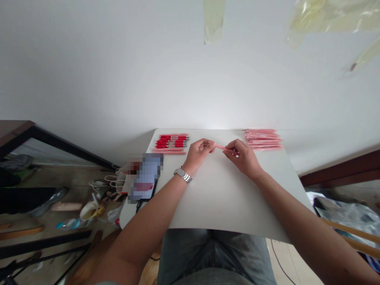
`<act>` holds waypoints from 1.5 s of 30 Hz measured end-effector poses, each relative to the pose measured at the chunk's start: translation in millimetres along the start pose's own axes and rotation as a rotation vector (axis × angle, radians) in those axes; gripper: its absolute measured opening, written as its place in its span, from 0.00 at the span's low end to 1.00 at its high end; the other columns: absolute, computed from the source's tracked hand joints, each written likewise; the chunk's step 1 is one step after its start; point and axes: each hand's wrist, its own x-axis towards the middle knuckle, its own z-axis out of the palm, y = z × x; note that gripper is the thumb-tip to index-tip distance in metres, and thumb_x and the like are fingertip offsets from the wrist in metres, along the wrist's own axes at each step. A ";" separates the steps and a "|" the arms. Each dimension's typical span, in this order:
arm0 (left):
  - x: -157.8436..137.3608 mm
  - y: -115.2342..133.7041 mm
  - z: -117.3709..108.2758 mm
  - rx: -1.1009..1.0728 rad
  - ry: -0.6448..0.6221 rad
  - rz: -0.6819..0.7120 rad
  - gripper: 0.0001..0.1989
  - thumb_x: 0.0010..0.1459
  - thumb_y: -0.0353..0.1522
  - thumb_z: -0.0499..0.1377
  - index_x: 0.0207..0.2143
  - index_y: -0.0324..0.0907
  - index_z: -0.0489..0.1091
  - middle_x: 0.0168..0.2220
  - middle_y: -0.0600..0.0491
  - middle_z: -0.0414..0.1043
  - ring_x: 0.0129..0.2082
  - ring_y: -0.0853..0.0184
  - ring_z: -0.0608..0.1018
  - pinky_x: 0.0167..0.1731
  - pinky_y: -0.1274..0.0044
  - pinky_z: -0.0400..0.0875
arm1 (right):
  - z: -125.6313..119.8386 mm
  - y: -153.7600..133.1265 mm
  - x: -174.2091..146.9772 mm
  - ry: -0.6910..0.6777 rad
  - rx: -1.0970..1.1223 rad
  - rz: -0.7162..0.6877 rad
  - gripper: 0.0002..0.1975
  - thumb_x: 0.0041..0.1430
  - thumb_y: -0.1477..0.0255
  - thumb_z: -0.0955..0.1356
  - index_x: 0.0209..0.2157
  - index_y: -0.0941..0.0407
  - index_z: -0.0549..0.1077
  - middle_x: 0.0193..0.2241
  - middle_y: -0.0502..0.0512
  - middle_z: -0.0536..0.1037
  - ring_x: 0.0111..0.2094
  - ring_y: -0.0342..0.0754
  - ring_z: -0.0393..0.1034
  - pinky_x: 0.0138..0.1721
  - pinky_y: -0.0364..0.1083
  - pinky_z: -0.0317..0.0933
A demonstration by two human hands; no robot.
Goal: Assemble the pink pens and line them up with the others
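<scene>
Above the middle of the table, a slim pink pen spans the gap between my two hands. My left hand, with a metal watch at the wrist, pinches its left end. Fingers of my right hand are closed around the other end and partly hide it. Left of my hands lies a group of red pens with several pink pens beside them. To the right, a stack of pink pens lies close to the wall, near my right hand.
On the left edge of the white table lies a phone, its screen blurred out. A white wall rises behind the table. A cup and a bottle are on the left; plastic bags are at right.
</scene>
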 end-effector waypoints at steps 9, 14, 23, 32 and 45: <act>0.1 0.4 0.5 -0.026 0.004 0.002 0.18 0.59 0.45 0.68 0.39 0.38 0.79 0.37 0.47 0.80 0.36 0.67 0.79 0.41 0.74 0.75 | -2.7 -5.6 1.1 -0.062 -0.038 -0.059 0.15 0.75 0.62 0.61 0.50 0.53 0.76 0.36 0.57 0.78 0.34 0.49 0.73 0.37 0.48 0.65; 0.4 -1.9 -0.4 -0.013 0.007 0.000 0.17 0.60 0.44 0.68 0.40 0.38 0.79 0.37 0.48 0.79 0.36 0.67 0.79 0.41 0.73 0.75 | -1.9 -4.9 2.5 -0.033 -0.056 -0.091 0.15 0.75 0.62 0.62 0.46 0.54 0.77 0.33 0.56 0.75 0.34 0.49 0.71 0.36 0.49 0.63; -0.9 2.8 -0.8 0.009 -0.045 0.010 0.18 0.61 0.42 0.67 0.46 0.38 0.79 0.36 0.49 0.78 0.37 0.67 0.78 0.43 0.73 0.75 | -2.1 -3.6 1.9 -0.011 -0.061 -0.042 0.12 0.73 0.62 0.64 0.44 0.54 0.75 0.33 0.54 0.73 0.30 0.46 0.69 0.33 0.47 0.63; -1.7 3.7 -1.4 0.019 -0.075 0.017 0.18 0.62 0.43 0.66 0.45 0.38 0.79 0.36 0.48 0.77 0.38 0.67 0.78 0.44 0.73 0.74 | -2.3 -1.9 1.5 -0.016 -0.084 -0.034 0.11 0.73 0.63 0.64 0.44 0.53 0.74 0.35 0.55 0.74 0.32 0.47 0.71 0.34 0.48 0.65; -1.7 3.9 1.4 -0.007 -0.053 0.005 0.17 0.61 0.45 0.67 0.41 0.39 0.76 0.38 0.49 0.77 0.37 0.67 0.78 0.43 0.73 0.74 | 0.5 3.3 -2.2 -0.020 -0.069 0.006 0.08 0.70 0.64 0.68 0.47 0.52 0.72 0.39 0.54 0.79 0.34 0.48 0.73 0.35 0.47 0.67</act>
